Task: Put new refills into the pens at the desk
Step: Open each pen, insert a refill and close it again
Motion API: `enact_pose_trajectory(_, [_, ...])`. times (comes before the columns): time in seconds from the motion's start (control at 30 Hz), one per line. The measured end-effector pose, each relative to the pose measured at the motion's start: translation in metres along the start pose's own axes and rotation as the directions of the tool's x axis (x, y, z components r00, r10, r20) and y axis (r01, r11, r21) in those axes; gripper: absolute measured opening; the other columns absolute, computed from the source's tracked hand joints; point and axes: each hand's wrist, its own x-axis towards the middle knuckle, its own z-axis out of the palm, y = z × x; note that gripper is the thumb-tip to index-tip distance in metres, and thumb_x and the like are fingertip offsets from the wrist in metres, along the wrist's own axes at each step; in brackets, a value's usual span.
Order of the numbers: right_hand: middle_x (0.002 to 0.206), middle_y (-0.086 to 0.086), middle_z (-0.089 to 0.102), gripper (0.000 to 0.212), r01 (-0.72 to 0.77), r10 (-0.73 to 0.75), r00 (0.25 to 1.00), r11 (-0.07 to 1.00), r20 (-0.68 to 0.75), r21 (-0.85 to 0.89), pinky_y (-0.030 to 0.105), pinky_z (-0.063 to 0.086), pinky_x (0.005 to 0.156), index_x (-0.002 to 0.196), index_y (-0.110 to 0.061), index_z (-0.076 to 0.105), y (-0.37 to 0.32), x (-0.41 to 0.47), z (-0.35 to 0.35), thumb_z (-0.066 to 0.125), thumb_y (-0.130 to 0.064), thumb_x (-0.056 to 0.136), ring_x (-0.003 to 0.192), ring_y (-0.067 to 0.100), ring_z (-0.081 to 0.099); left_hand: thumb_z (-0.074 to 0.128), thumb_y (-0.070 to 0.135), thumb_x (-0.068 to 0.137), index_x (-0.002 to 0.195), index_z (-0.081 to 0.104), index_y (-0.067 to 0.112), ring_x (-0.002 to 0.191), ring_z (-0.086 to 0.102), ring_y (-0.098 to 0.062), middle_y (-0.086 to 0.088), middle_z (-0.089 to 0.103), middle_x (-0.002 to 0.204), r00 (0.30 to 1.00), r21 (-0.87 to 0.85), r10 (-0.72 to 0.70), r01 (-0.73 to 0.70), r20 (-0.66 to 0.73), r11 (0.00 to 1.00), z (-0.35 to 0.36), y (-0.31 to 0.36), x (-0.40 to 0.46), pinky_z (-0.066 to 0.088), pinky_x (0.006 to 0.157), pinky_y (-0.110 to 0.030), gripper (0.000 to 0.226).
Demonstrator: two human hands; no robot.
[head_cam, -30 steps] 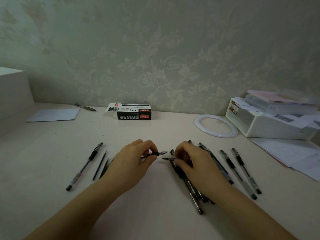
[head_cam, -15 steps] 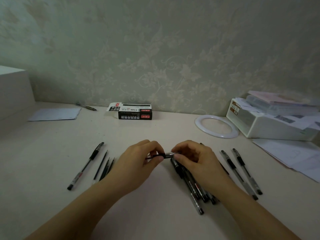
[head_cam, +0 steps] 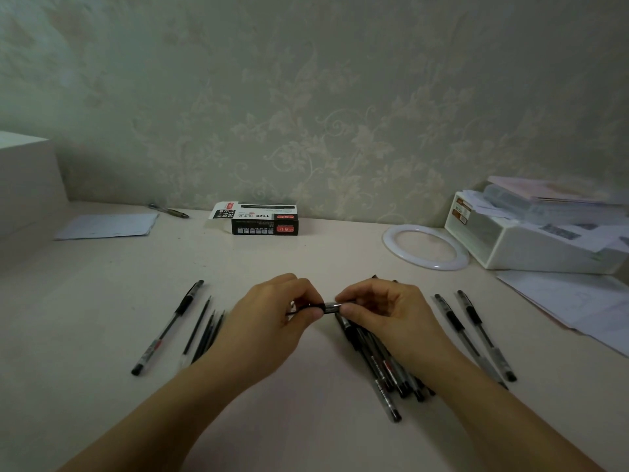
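My left hand pinches the black grip end of a pen above the desk's middle. My right hand pinches the pen's small tip piece, which meets the pen between my fingertips. A pile of several black pens lies under my right wrist. Two more pens lie to its right. On the left lie one whole pen and several loose refills.
A black refill box stands at the back by the wall. A white ring and a white tray with papers sit at the right. Loose sheets lie at the right edge. A paper and a pen lie at the back left.
My hands have come together: the tip piece in my right hand, apart from the pen a second ago, now meets the pen end held by my left hand.
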Motion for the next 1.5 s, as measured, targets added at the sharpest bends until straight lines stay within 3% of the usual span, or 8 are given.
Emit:
enact_pose_trajectory(0.23, [0.088,-0.007,0.074,0.019,0.014,-0.014,0.999,1.0,-0.039,-0.01,0.015,0.053,0.075,0.1,-0.029,0.072,-0.003,0.002,0.001,0.075,-0.017,0.085,0.082,0.008,0.07,0.062,0.03,0.089,0.088,0.063,0.034,0.076,0.053,-0.002,0.015,0.055,0.081,0.997,-0.002,-0.027,0.027,-0.075,1.0,0.002,0.002,0.003,0.04,0.064,-0.013,0.004])
enact_pose_trajectory(0.43, [0.072,-0.011,0.059,0.018,0.032,-0.141,0.982,0.783,-0.127,-0.621,0.012,0.041,0.059,0.075,-0.029,0.062,0.0,-0.001,-0.005,0.076,-0.037,0.081,0.072,0.0,0.055,0.059,0.029,0.091,0.093,0.062,0.022,0.068,0.053,-0.016,0.002,0.052,0.086,0.883,0.263,-0.311,0.412,-0.352,0.872,-0.037,-0.034,0.004,0.041,0.059,-0.029,0.008])
enact_pose_trajectory(0.57, [0.061,-0.01,0.055,0.027,-0.033,-0.024,0.997,0.758,-0.079,-0.651,0.014,0.037,0.054,0.066,-0.03,0.06,0.0,-0.006,-0.003,0.075,-0.049,0.077,0.063,0.001,0.054,0.054,0.029,0.093,0.098,0.061,0.014,0.082,0.057,-0.026,-0.005,0.059,0.093,0.809,0.393,-0.524,0.587,-0.266,0.707,-0.053,-0.052,0.001,0.05,0.073,-0.038,0.017])
enact_pose_trajectory(0.9, [0.067,-0.012,0.052,0.03,-0.072,0.069,0.997,0.706,-0.032,-0.704,0.014,0.03,0.052,0.074,-0.028,0.061,-0.004,-0.01,0.006,0.074,-0.056,0.075,0.06,0.0,0.05,0.05,0.023,0.092,0.098,0.049,0.015,0.081,0.052,-0.023,-0.002,0.05,0.086,0.764,0.497,-0.635,0.597,-0.115,0.629,-0.052,-0.057,-0.001,0.045,0.069,-0.035,0.01])
enact_pose_trajectory(1.07, [0.059,-0.013,0.052,0.02,-0.102,0.096,0.994,0.739,-0.046,-0.666,0.013,0.035,0.052,0.07,-0.027,0.062,-0.002,-0.009,0.005,0.072,-0.04,0.079,0.055,-0.001,0.05,0.052,0.033,0.092,0.103,0.053,0.014,0.088,0.055,-0.025,-0.005,0.053,0.097,0.783,0.488,-0.604,0.589,-0.148,0.644,-0.048,-0.057,0.0,0.051,0.08,-0.038,0.022])
enact_pose_trajectory(1.2, [0.049,-0.014,0.052,0.02,-0.228,0.204,0.974,0.895,-0.104,-0.383,0.01,0.038,0.046,0.068,-0.021,0.066,-0.004,-0.005,0.001,0.076,-0.035,0.077,0.045,-0.002,0.046,0.057,0.045,0.089,0.099,0.057,0.023,0.077,0.054,-0.012,0.004,0.055,0.092,0.9,0.303,-0.392,0.433,-0.188,0.849,-0.033,-0.036,0.002,0.045,0.068,-0.028,0.024])
enact_pose_trajectory(1.3, [0.06,0.0,0.065,0.021,-0.299,0.287,0.951,0.948,-0.111,-0.11,0.013,0.046,0.052,0.074,-0.019,0.071,-0.009,0.0,0.0,0.074,-0.038,0.083,0.053,0.001,0.055,0.058,0.053,0.084,0.085,0.06,0.03,0.066,0.055,-0.003,0.011,0.059,0.077,0.957,0.055,-0.283,0.286,-0.063,0.957,-0.009,-0.01,0.0,0.041,0.059,-0.019,0.023])
enact_pose_trajectory(1.5, [0.064,-0.005,0.069,0.021,-0.264,0.273,0.961,0.956,-0.054,0.132,0.014,0.046,0.055,0.082,-0.013,0.071,-0.012,0.001,0.002,0.061,-0.028,0.093,0.056,0.003,0.057,0.04,0.072,0.072,0.09,0.059,0.036,0.069,0.062,0.002,0.016,0.065,0.077,0.971,-0.299,-0.179,0.22,0.158,0.929,0.015,0.015,-0.007,0.047,0.057,-0.011,0.044])
